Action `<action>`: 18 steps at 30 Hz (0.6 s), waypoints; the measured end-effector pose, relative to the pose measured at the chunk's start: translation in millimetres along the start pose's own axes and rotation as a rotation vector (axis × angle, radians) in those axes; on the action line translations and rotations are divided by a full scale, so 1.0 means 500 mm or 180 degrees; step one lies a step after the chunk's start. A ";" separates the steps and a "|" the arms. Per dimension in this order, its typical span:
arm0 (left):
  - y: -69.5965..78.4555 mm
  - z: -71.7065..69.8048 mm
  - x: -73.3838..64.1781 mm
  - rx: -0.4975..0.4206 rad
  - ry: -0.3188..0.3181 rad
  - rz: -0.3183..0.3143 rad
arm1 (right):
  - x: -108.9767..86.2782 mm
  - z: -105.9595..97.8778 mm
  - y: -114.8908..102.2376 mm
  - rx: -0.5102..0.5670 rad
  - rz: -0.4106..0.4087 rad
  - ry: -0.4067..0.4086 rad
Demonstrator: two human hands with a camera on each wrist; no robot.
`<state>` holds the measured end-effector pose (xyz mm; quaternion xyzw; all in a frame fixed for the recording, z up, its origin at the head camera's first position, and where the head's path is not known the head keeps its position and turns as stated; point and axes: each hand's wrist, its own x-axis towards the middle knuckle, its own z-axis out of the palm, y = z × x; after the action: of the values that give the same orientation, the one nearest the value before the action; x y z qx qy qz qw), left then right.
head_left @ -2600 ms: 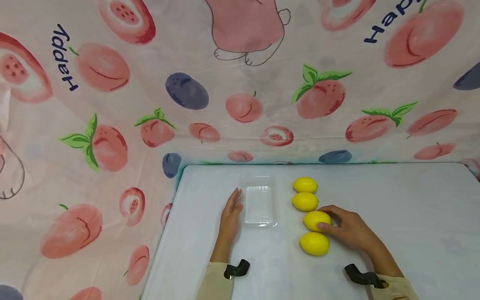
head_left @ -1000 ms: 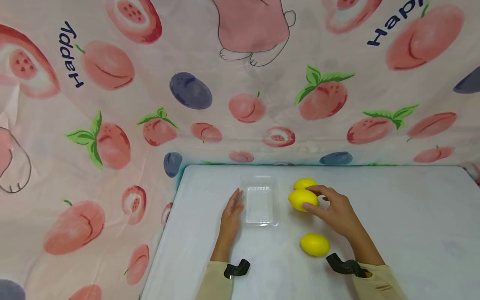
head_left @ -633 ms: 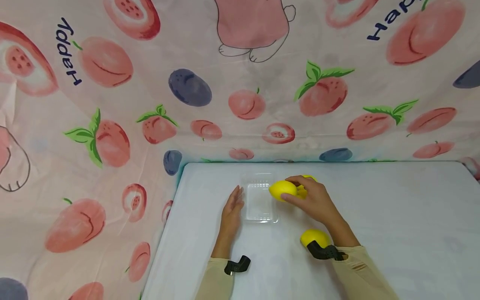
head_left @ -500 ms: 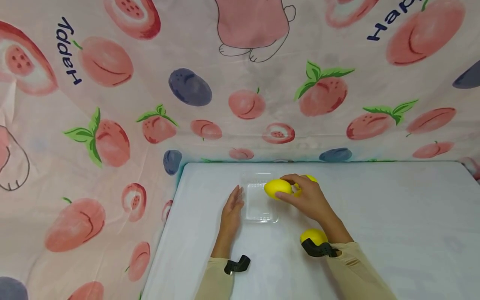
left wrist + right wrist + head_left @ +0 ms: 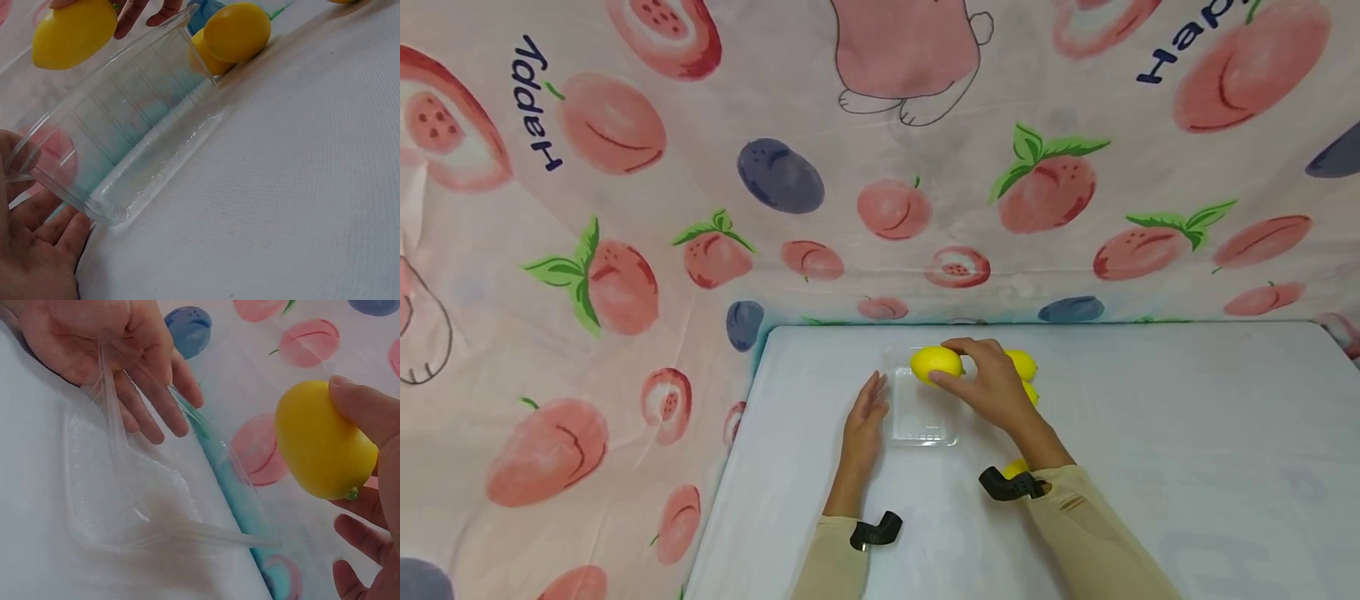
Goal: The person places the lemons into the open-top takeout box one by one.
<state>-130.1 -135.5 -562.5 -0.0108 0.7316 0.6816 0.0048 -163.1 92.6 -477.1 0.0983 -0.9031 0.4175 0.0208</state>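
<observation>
My right hand [image 5: 996,387] pinches a yellow lemon [image 5: 936,364] between thumb and fingers. That lemon hangs over the far part of a clear plastic container [image 5: 917,421]; in the left wrist view it is above the rim. Along the container's left side lies my left hand [image 5: 863,425], its fingers fairly straight and touching the wall. The right wrist view shows those left fingers [image 5: 147,409] extended behind the clear plastic. Inside the container I see nothing. Two more lemons [image 5: 1022,365] sit to its right, partly covered by my right hand.
Another lemon [image 5: 1016,468] lies nearer on the white table [image 5: 1210,442], mostly hidden by the black wrist mount [image 5: 1011,485]. A fruit-print cloth [image 5: 820,75] hangs behind the table and along its left side.
My right hand has lifted the third lemon from the row and carried it left and away from me, over the container. My left hand has stayed beside the container.
</observation>
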 end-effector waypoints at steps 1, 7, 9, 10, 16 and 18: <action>0.000 0.000 -0.001 0.0011 -0.0003 0.0000 | 0.004 0.003 -0.001 -0.0013 -0.0015 0.0008; -0.006 -0.002 -0.002 0.0051 -0.0012 -0.0034 | 0.028 0.026 0.001 -0.0069 -0.0147 0.0069; -0.008 -0.003 -0.002 0.0014 -0.0022 -0.0016 | 0.034 0.033 0.001 -0.0105 -0.0132 0.0060; -0.008 -0.003 -0.003 0.0007 -0.0021 -0.0019 | 0.036 0.036 0.001 -0.0134 -0.0103 0.0046; -0.005 -0.003 -0.004 0.0076 -0.0037 0.0005 | 0.053 0.058 -0.001 -0.0376 -0.0005 -0.0022; -0.004 -0.005 -0.003 0.0122 -0.0033 -0.0006 | 0.059 0.064 -0.006 -0.0450 0.0018 -0.0034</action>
<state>-128.4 -138.1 -564.5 -0.0078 0.7445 0.6676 0.0095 -190.0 61.7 -492.3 0.0962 -0.9307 0.3522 0.0217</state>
